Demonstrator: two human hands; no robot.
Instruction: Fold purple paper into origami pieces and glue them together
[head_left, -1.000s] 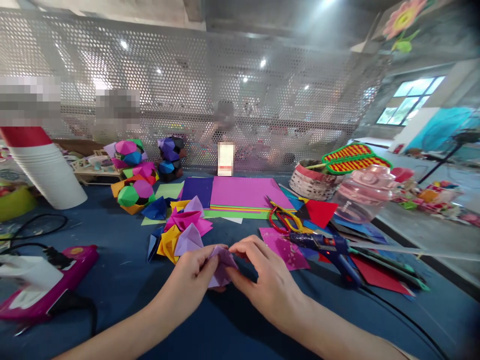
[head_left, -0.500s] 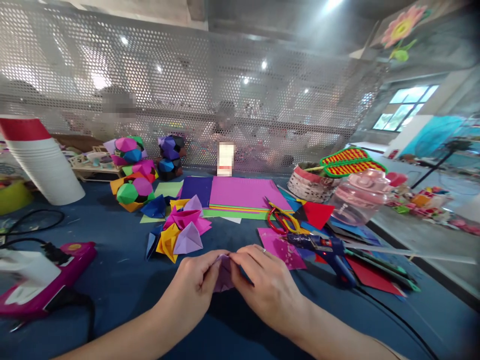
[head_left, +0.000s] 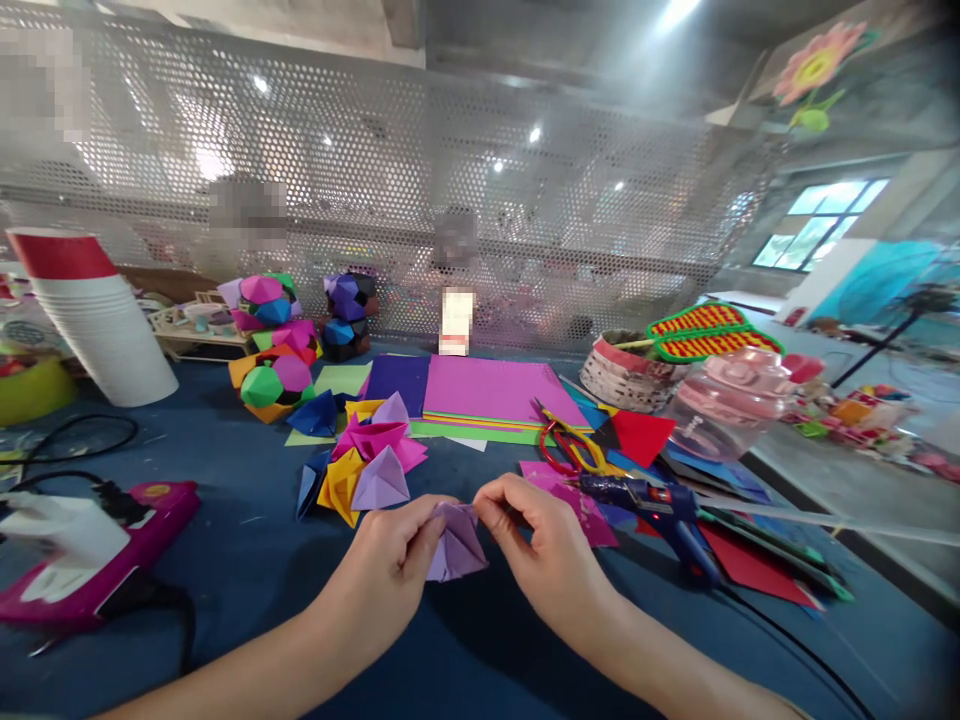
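A folded piece of light purple paper (head_left: pixel 459 548) is held above the blue table top, creases showing on its face. My left hand (head_left: pixel 397 548) pinches its left side between thumb and fingers. At the paper's upper right edge, the thumb and forefinger of my right hand (head_left: pixel 536 530) are closed in a pinch. Just behind lies a cluster of folded paper pieces: a purple one (head_left: pixel 381 480), a yellow one (head_left: pixel 342 487), a pink one (head_left: pixel 373 432) and dark blue ones. A stack of coloured paper (head_left: pixel 499 390) is farther back.
Right of my hands lie a hot glue gun (head_left: pixel 652 505) with a trailing cord, scissors (head_left: pixel 574 440) and paper scraps. A pink bottle (head_left: pixel 731 405) stands beyond them. On the left are a power strip (head_left: pixel 150 520), stacked cups (head_left: pixel 105 325) and finished paper balls (head_left: pixel 274 380).
My right hand has shifted right and pulled back from over the paper. More of the purple piece's folded face shows now. My left hand keeps its hold.
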